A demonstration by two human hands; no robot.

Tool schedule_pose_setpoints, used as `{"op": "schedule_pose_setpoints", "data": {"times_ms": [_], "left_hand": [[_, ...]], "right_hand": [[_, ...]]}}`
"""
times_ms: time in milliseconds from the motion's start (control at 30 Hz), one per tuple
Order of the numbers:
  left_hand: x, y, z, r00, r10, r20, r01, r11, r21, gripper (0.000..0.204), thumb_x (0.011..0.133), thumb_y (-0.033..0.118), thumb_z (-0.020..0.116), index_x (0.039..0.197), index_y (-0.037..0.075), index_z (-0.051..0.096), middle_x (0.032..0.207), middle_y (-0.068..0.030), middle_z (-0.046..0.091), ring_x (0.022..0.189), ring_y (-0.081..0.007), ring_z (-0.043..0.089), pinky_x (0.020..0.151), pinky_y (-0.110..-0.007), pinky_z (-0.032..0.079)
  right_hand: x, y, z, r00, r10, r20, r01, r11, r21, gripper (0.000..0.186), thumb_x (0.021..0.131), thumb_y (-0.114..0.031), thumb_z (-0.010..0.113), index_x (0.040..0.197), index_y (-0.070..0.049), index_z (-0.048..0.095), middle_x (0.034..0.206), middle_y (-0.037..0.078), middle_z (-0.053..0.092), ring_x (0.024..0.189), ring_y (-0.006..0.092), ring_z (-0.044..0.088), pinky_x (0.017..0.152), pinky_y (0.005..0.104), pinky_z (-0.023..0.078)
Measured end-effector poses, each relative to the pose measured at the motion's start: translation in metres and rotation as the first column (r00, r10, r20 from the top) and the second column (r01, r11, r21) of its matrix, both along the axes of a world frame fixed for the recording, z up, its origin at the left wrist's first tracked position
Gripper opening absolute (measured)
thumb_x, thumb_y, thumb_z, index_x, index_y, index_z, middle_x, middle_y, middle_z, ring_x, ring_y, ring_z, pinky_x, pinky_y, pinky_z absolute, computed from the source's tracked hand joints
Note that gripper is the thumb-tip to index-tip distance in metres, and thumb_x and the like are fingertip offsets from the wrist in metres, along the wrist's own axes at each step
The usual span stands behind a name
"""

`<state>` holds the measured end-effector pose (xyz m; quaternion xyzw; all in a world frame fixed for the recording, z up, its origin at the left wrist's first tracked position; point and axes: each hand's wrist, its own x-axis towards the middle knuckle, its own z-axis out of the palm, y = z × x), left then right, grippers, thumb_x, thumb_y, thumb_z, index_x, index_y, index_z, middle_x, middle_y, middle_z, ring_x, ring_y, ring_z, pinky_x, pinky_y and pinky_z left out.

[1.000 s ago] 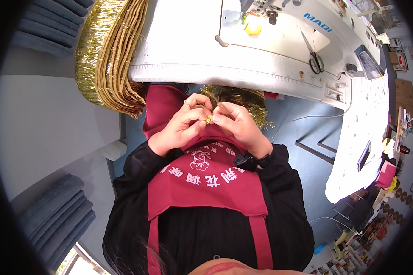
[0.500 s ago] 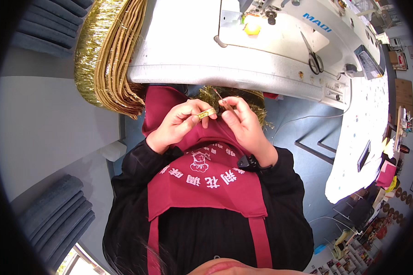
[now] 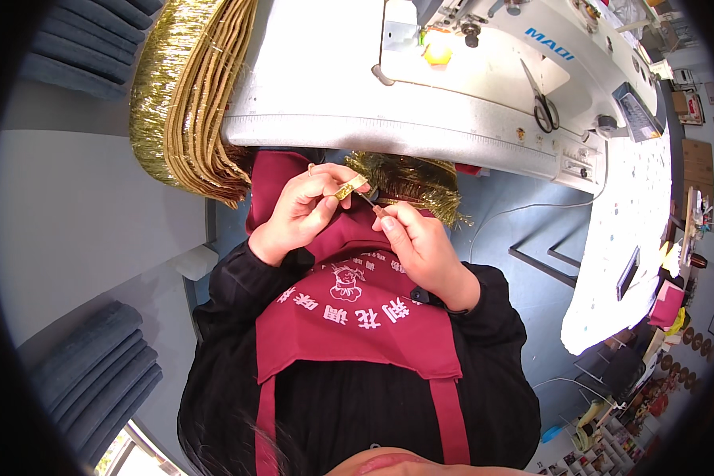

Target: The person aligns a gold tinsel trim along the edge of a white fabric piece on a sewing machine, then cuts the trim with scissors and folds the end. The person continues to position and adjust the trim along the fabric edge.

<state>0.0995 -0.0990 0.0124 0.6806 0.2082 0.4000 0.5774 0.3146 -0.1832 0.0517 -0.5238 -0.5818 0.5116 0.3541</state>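
Observation:
My left hand [image 3: 305, 210] pinches a short gold glittery band [image 3: 349, 187], raised above the maroon apron over my lap. My right hand [image 3: 420, 250] is closed on a slim tool [image 3: 379, 210] with a reddish-brown handle and a thin metal shaft, which points up toward the band; whether its tip touches the band I cannot tell. Gold tinsel fringe [image 3: 404, 182] lies behind my hands, below the table edge.
A white sewing table [image 3: 309, 119] spans the top, carrying a sewing machine [image 3: 587, 47] and black-handled scissors [image 3: 546, 111]. A thick folded stack of gold fringe [image 3: 182, 103] hangs at its left. White fabric [image 3: 603, 270] and a metal floor frame [image 3: 539, 262] are right.
My hands, close together a second ago, have separated slightly: the left one rose with the gold band, while the right moved down with the tool, whose tip swung toward the band.

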Motion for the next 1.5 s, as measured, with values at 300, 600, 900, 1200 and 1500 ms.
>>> {"op": "schedule_pose_setpoints", "data": {"times_ms": [300, 600, 900, 1200, 1500], "left_hand": [[0.005, -0.004, -0.002, 1.000, -0.008, -0.010, 0.008, 1.000, 0.006, 0.016, 0.097, 0.004, 0.049, 0.081, 0.006, 0.048, 0.111, -0.0136, 0.067, 0.083, -0.0161, 0.060, 0.079, -0.031, 0.050], [0.006, -0.004, -0.001, 0.998, 0.031, -0.051, -0.028, 0.998, 0.061, 0.014, 0.092, -0.002, 0.052, 0.080, 0.005, 0.051, 0.110, -0.0141, 0.070, 0.099, -0.0244, 0.066, 0.087, -0.036, 0.049], [0.025, -0.018, -0.003, 0.990, 0.122, -0.067, -0.115, 0.989, 0.094, 0.016, 0.092, -0.002, 0.051, 0.077, 0.005, 0.048, 0.109, -0.0166, 0.070, 0.095, -0.0271, 0.067, 0.085, -0.035, 0.049], [0.005, -0.013, -0.010, 0.990, 0.106, -0.095, -0.097, 0.991, 0.094, 0.024, 0.103, 0.013, 0.045, 0.080, 0.006, 0.045, 0.113, -0.0181, 0.066, 0.106, -0.0279, 0.063, 0.095, -0.041, 0.051], [0.005, -0.008, -0.001, 0.996, 0.046, -0.083, -0.034, 0.990, 0.137, 0.022, 0.096, 0.011, 0.047, 0.074, 0.007, 0.041, 0.112, -0.0218, 0.070, 0.101, -0.0310, 0.068, 0.088, -0.040, 0.050]], "right_hand": [[0.000, 0.001, -0.001, 1.000, 0.018, 0.000, -0.018, 0.996, -0.084, 0.022, 0.103, -0.018, 0.054, 0.108, 0.002, 0.060, 0.081, 0.018, 0.070, 0.069, 0.0303, 0.069, 0.060, 0.0356, 0.050], [0.001, -0.001, -0.004, 0.996, -0.008, -0.086, -0.006, 0.988, -0.155, 0.024, 0.105, -0.020, 0.051, 0.107, 0.003, 0.060, 0.084, 0.016, 0.070, 0.072, 0.0273, 0.070, 0.063, 0.0344, 0.050], [-0.005, -0.002, -0.012, 0.979, -0.043, -0.198, 0.011, 0.987, -0.162, 0.024, 0.105, -0.019, 0.051, 0.106, 0.002, 0.061, 0.078, 0.009, 0.067, 0.065, 0.0120, 0.060, 0.059, 0.0278, 0.045], [0.004, -0.003, -0.010, 0.991, -0.024, -0.134, -0.005, 0.978, -0.210, 0.022, 0.104, -0.018, 0.052, 0.102, 0.002, 0.063, 0.078, 0.009, 0.068, 0.064, 0.0136, 0.062, 0.058, 0.0278, 0.046], [0.006, -0.002, -0.004, 0.996, -0.009, -0.091, -0.002, 0.992, -0.127, 0.021, 0.103, -0.017, 0.055, 0.099, 0.001, 0.064, 0.074, 0.010, 0.068, 0.062, 0.0154, 0.064, 0.057, 0.0288, 0.047]]}}
